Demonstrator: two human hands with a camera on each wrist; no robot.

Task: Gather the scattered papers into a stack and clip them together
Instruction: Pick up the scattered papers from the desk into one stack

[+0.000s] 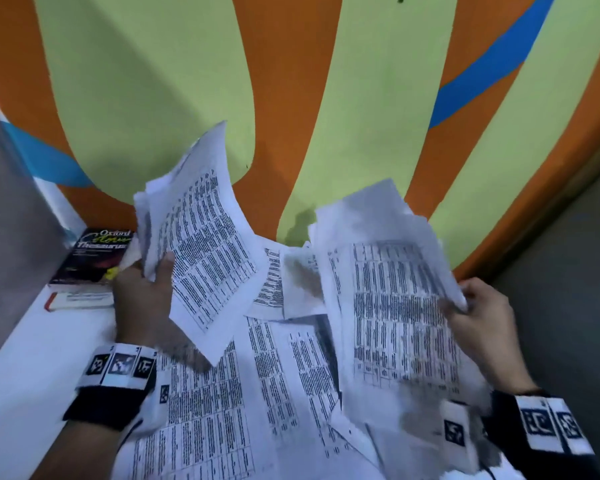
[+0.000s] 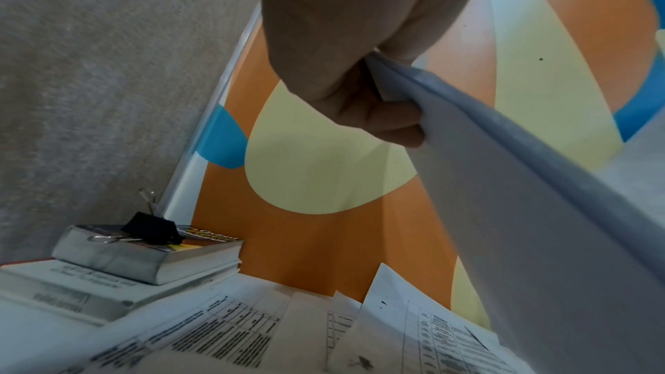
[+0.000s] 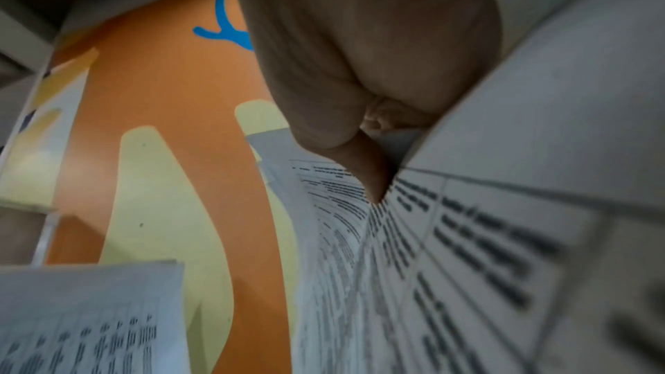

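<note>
Above the table (image 1: 21, 393), each of two hands' grip clamps one sheaf: left hand (image 1: 142, 303), right hand (image 1: 478, 323).

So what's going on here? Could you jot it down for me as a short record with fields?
left hand: left hand grips a bunch of printed sheets, lifted off the table
right hand: right hand pinches a second bunch by its edge
still loose: papers lie spread on the white table
clip: black binder clip rests on the thesaurus, untouched
books: the thesaurus lies on a second book
stage: gathering under way, nothing clipped yet
</note>
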